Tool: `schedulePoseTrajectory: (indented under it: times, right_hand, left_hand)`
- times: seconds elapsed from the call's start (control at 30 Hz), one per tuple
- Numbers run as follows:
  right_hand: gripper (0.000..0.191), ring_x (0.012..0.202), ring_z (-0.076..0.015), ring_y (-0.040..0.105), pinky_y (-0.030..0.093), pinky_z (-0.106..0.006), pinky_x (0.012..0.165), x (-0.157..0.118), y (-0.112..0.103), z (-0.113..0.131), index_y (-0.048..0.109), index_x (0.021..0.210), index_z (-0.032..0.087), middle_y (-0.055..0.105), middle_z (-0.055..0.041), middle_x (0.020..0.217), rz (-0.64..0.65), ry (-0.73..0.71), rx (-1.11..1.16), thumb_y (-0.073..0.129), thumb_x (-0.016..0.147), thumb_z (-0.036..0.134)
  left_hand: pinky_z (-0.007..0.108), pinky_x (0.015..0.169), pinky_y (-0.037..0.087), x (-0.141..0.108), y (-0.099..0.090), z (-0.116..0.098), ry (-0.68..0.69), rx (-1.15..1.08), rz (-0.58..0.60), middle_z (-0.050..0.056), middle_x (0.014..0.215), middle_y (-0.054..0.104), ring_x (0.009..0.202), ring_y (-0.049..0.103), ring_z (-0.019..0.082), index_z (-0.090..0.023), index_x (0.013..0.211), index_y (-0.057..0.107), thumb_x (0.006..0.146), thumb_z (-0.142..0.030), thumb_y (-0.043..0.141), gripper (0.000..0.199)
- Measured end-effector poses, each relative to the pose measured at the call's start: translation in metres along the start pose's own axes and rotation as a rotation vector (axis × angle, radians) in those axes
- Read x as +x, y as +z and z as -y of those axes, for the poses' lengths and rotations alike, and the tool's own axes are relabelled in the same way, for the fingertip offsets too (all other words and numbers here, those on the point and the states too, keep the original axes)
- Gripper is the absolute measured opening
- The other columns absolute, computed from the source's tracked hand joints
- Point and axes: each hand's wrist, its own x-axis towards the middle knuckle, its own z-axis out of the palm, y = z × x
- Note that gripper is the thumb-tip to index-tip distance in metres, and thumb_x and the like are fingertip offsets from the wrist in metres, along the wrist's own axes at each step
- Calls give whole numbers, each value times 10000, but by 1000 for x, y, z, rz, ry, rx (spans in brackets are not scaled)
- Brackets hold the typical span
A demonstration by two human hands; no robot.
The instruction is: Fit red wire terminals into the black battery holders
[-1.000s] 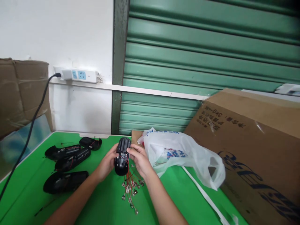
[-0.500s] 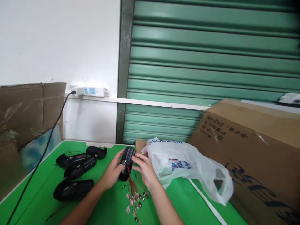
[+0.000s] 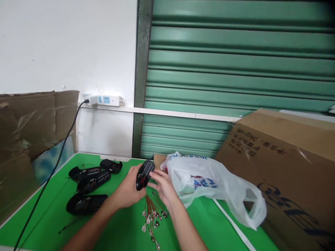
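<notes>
A black plastic housing [image 3: 145,174] with a ribbed compartment and thin red wires is held above the table, tilted with its top leaning right. My left hand [image 3: 131,190] is closed around its left side and lower end. At its right edge, the fingertips of my right hand [image 3: 161,181] grip it near the ribbed part. Below my hands lies a bundle of red wires [image 3: 149,205] with small round metal pieces on the ends. To the left rest several similar housings, among them an open one [image 3: 86,204] and a smaller one [image 3: 111,166].
A white plastic bag [image 3: 209,177] lies right of my hands, beside a large cardboard box [image 3: 282,167]. A black cable [image 3: 56,167] runs from the wall power strip [image 3: 108,100] down the left side. More cardboard [image 3: 34,122] stands at the left edge of the green table [image 3: 123,230].
The housing has turned clockwise and leans more to the right. My left hand has shifted lower around it, its thumb now near the bottom end. The whole view has moved slightly left.
</notes>
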Motion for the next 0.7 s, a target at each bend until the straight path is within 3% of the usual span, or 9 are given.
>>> schedulePoseTrajectory:
  times: [0.17,0.33,0.5,0.6,0.67,0.7]
  right_hand:
    - [413,776,-196,669,562,-289,620,-5,3,-2,718,745,162,707,-25,795,73,10,-18,992,499,350]
    - [458,831,-200,677,601,-318,688,-7,5,-2,737,762,154,723,-33,827,118,45,-15,1019,466,359]
    - [459,796,-196,676,587,-301,634,-7,3,0,759,806,165,725,-37,809,169,33,12,1000,512,423]
    - [481,728,-183,666,532,-261,544,-3,0,3,794,878,148,710,-47,791,193,-17,-11,920,619,534]
    - [482,686,-165,652,489,-237,511,-1,-2,6,806,873,141,696,-45,773,184,-44,-16,887,642,556]
    - [470,673,-158,646,473,-229,504,0,-3,6,809,865,142,693,-44,770,181,-52,-18,879,645,552]
  left_hand:
    - [532,1080,446,3,2,1,-35,157,-66,181,1253,667,1194,619,380,-168,1349,612,718,-217,788,657]
    - [512,1030,504,5,0,-2,-115,369,-29,193,1268,684,1187,651,368,-133,1342,584,711,-205,743,655]
    - [469,1037,527,3,-8,-9,-122,287,-49,174,1307,689,1195,666,329,-153,1345,581,724,-232,739,646]
    - [482,1095,489,-17,-23,-27,-126,263,-122,162,1403,641,1250,638,321,-178,1395,555,768,-294,722,659]
    - [469,1046,528,-42,-35,-42,-167,205,5,113,1403,649,1210,662,301,-259,1467,503,842,-359,690,661]
    - [466,999,556,-58,-39,-49,-205,176,189,86,1368,673,1183,677,299,-315,1507,463,862,-404,690,689]
